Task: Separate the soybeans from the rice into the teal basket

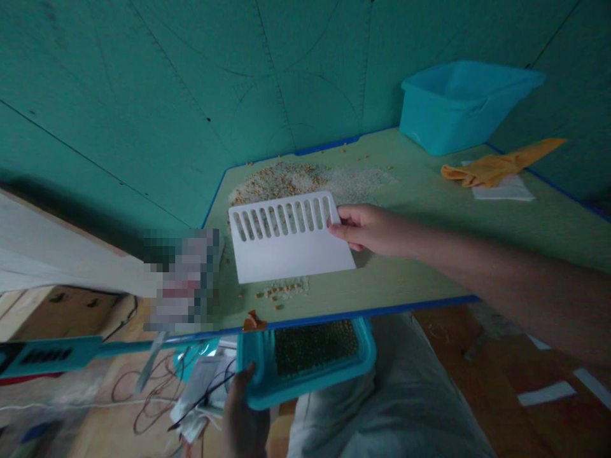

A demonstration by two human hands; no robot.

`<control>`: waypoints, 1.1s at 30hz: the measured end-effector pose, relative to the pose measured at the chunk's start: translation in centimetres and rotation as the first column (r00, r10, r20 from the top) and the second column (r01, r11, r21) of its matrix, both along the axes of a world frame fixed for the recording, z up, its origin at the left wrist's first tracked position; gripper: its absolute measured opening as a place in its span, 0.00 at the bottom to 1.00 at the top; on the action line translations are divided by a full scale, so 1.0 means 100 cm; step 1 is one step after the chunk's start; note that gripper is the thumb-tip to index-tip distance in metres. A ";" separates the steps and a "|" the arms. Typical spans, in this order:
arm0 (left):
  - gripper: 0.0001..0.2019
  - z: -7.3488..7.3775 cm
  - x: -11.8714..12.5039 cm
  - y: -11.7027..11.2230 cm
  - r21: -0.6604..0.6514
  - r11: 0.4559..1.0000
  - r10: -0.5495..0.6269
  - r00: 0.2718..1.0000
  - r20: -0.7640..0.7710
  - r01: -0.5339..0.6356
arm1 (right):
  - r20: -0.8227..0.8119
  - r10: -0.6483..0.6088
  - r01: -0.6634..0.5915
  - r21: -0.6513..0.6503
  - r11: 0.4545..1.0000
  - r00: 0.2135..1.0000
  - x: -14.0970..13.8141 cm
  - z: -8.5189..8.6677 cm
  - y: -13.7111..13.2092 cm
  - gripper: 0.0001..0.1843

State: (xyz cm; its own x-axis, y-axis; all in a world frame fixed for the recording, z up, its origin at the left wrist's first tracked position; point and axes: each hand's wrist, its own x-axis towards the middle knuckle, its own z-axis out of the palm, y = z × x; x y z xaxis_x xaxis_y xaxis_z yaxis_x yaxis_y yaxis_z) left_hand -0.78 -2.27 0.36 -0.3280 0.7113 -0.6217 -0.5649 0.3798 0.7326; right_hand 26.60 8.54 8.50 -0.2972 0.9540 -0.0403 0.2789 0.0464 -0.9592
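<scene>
Scraper first: it's a white plastic sheet with a row of slots along its top edge, lying tilted near the middle of the frame on the green table. Right hand has it pinched at the right edge, thumb on top and fingers tucked under, so it's closed down on it pretty firmly. Looks thin and light to me. It's stiff enough to stay flat, but I'd guess it flexes if you lean on it. Smooth plastic can slip too, so that edge by the slots seems a fair spot to grab.

Spilled grain is heaped just above it, with a smaller clump just below its lower edge. Left hand, bottom centre, is wrapped round the left corner of a teal tray, holding it just under the table's front edge. Tray's got dark grain in it, so probably some weight there. Upper right there's a blue tub and a yellow cloth.
</scene>
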 end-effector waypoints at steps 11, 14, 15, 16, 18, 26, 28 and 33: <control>0.22 -0.001 0.001 -0.001 0.079 0.996 -0.037 0.999 0.038 0.033 | 0.022 0.030 -0.028 -0.066 0.997 0.999 0.000 -0.005 0.000 0.08; 0.21 -0.002 0.000 -0.002 0.071 0.997 -0.041 0.997 0.070 0.036 | 0.008 0.049 -0.049 -0.063 0.997 0.999 -0.001 -0.006 -0.001 0.07; 0.19 -0.002 -0.001 -0.002 0.057 0.998 -0.034 0.996 0.082 0.030 | 0.007 0.063 -0.062 -0.063 0.996 0.998 -0.001 -0.005 -0.002 0.08; 0.17 -0.003 -0.001 -0.002 0.036 0.999 -0.021 0.996 0.091 0.018 | 0.008 0.079 -0.078 -0.062 0.995 0.997 -0.001 -0.005 -0.002 0.09; 0.11 -0.004 -0.001 -0.002 -0.005 1.000 0.021 0.995 0.093 -0.021 | 0.006 0.105 -0.104 -0.058 0.993 0.994 -0.002 -0.004 -0.003 0.10; 0.11 -0.004 0.003 -0.001 -0.032 0.999 0.008 0.997 0.071 -0.006 | 0.004 0.163 -0.163 -0.051 0.985 0.987 -0.002 -0.008 -0.004 0.07; 0.13 -0.005 0.004 0.000 -0.027 1.000 0.005 0.999 0.048 -0.004 | 0.002 0.179 -0.179 -0.040 0.983 0.984 -0.002 -0.010 -0.004 0.07; 0.12 -0.005 0.006 0.002 -0.023 1.000 0.013 0.999 0.033 -0.012 | -0.005 0.200 -0.200 -0.046 0.979 0.980 -0.003 -0.011 -0.004 0.07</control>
